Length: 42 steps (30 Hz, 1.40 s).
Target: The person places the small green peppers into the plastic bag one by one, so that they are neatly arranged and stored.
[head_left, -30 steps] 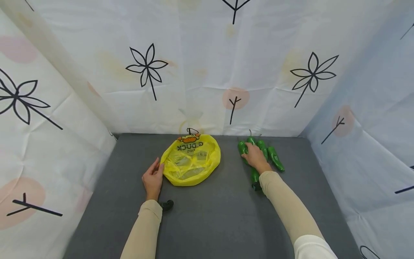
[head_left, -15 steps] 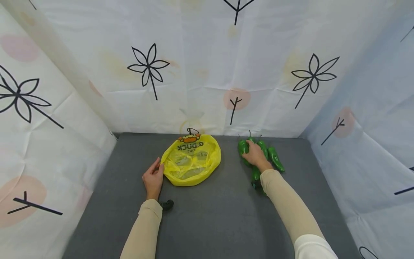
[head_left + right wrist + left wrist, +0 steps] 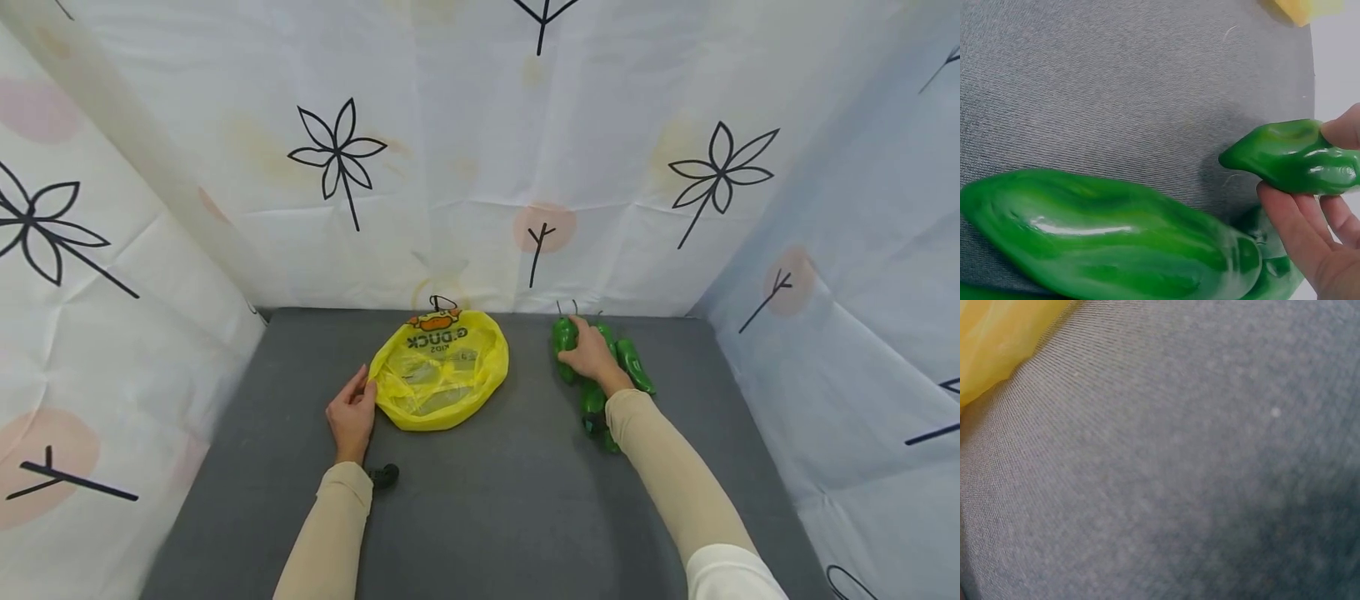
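My left hand (image 3: 352,417) is at the left edge of a yellow plastic bag (image 3: 491,358), thumb and fingertips pinching its rim. The bag lies flat with its mouth spread round, printed with a duck and lettering. In the left wrist view only a corner of the yellow bag (image 3: 997,344) shows. On the right, my right hand (image 3: 596,358) pinches a green chili pepper (image 3: 1285,153) between thumb on one side and fingers on the other. Its tip points away from the palm. A larger green pepper (image 3: 1097,231) lies close to the right wrist camera.
Several more green peppers lie around the right hand, one pepper (image 3: 636,367) to its right and another (image 3: 592,400) beside the wrist. All rest on a dark grey table (image 3: 480,517). A white patterned cloth (image 3: 450,167) rises behind the table and along both sides.
The right hand has shifted slightly, and the pepper in its grip shows more to the left of the thumb, near the far edge. The left hand and the bag stay in place.
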Available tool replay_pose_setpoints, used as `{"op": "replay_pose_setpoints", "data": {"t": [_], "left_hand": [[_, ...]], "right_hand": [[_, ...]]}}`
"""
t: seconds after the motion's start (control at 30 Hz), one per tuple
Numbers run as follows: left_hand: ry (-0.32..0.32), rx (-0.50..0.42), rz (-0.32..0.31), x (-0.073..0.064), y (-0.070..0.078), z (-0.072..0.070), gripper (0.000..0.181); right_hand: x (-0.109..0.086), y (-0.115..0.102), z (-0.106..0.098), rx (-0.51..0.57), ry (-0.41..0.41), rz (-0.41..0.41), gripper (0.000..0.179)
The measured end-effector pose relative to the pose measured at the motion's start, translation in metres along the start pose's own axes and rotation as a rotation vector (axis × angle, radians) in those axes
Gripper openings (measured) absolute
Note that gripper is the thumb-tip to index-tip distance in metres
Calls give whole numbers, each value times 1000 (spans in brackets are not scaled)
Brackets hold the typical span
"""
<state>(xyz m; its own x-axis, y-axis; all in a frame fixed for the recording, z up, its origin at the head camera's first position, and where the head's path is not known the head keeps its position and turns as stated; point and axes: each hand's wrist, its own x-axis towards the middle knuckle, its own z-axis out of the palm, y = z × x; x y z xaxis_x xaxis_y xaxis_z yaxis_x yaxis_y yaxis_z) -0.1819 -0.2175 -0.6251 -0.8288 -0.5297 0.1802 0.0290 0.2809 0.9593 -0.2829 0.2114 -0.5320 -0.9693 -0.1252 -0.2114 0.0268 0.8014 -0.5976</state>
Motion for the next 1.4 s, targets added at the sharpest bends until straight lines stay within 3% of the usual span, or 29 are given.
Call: {"op": "replay_pose_setpoints", "data": {"t": [0.33, 0.6, 1.0, 1.4], "left_hand": [[2, -4, -14, -1, 5, 0, 36], [-1, 23, -28, -1, 4, 1, 37], [8, 64, -24, -1, 4, 1, 36], [17, 42, -39, -1, 6, 0, 37]], "right_hand": [[-5, -13, -12, 16, -17, 12, 84], [-3, -24, -19, 112, -38, 11, 87], [-4, -59, -25, 196, -65, -38, 89], [-7, -93, -30, 263, -91, -78, 89]]}}
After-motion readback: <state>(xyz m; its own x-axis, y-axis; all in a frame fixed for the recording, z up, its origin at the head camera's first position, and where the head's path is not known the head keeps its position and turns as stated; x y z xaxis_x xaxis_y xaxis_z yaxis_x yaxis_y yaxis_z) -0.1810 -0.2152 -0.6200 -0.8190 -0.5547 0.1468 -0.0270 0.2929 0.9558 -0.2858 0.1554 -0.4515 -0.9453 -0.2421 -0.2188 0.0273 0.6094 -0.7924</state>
